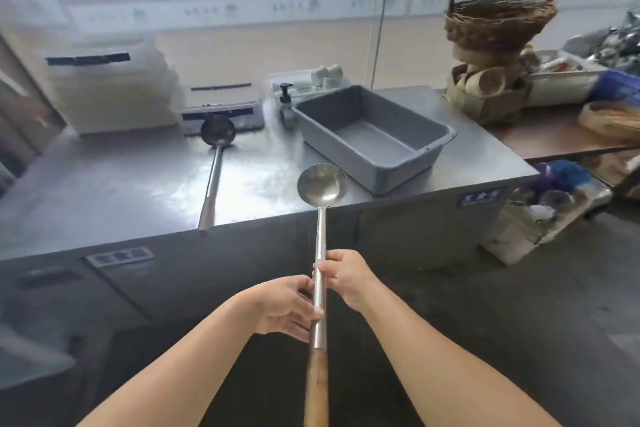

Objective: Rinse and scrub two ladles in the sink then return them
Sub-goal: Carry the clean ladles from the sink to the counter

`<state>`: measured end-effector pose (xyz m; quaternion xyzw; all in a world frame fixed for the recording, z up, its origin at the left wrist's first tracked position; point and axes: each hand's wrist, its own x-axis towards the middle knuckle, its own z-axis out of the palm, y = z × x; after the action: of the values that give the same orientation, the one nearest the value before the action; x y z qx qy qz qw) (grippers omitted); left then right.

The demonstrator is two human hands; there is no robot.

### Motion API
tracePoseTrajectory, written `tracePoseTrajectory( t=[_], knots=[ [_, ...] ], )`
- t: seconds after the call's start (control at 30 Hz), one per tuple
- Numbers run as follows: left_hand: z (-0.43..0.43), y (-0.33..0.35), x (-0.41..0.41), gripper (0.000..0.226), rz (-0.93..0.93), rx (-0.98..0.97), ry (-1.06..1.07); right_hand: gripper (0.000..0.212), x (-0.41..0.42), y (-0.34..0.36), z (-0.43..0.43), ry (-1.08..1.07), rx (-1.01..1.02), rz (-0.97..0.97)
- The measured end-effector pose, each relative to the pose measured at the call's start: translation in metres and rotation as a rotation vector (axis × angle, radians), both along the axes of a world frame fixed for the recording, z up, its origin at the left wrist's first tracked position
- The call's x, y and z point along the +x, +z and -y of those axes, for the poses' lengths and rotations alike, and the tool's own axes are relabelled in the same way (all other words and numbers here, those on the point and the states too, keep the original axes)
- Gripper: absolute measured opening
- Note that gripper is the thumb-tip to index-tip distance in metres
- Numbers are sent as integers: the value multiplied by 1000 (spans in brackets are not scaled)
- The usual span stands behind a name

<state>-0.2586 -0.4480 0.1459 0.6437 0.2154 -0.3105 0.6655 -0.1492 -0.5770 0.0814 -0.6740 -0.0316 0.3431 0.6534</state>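
I hold a long steel ladle (322, 185) with a wooden handle end upright in front of the steel counter (114, 191), its shiny bowl facing me above the counter's front edge. My left hand (285, 307) grips the metal shaft from the left. My right hand (343, 276) grips the same shaft slightly higher, from the right. A second ladle (217, 130), with a dark bowl, lies on the counter to the left, its handle reaching the counter's front edge. No sink is in view.
A grey plastic tub (429, 146) sits on the counter's right part, with a pump bottle (286, 107) behind its left corner. White boxes (107, 90) stand at the back left. A wicker basket (498, 24) tops items at the right.
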Motion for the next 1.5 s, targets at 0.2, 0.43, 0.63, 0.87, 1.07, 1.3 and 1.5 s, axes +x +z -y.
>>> tracePoseTrajectory(
  t=[0.2, 0.43, 0.63, 0.87, 1.07, 1.3, 1.5],
  knots=[
    [-30, -6, 39, 46, -26, -18, 192, 19, 51, 0, -54, 101, -79, -11],
    [-94, -29, 82, 41, -61, 63, 293, 24, 103, -21, -131, 158, -127, -113],
    [-174, -59, 147, 39, -62, 2, 305, 14, 166, -45, -210, 127, -168, -177],
    [-254, -82, 224, 39, -79, 17, 287, 20, 238, -66, -290, 108, -283, -123],
    [-288, -115, 271, 43, -97, 93, 343, 15, 277, -79, -326, 78, -439, -67],
    [-283, -141, 322, 33, -119, 219, 504, 9, 322, -85, -348, 153, -651, 157],
    [-280, -152, 347, 34, -131, 353, 520, 21, 349, -95, -355, 198, -679, 194]
  ],
)
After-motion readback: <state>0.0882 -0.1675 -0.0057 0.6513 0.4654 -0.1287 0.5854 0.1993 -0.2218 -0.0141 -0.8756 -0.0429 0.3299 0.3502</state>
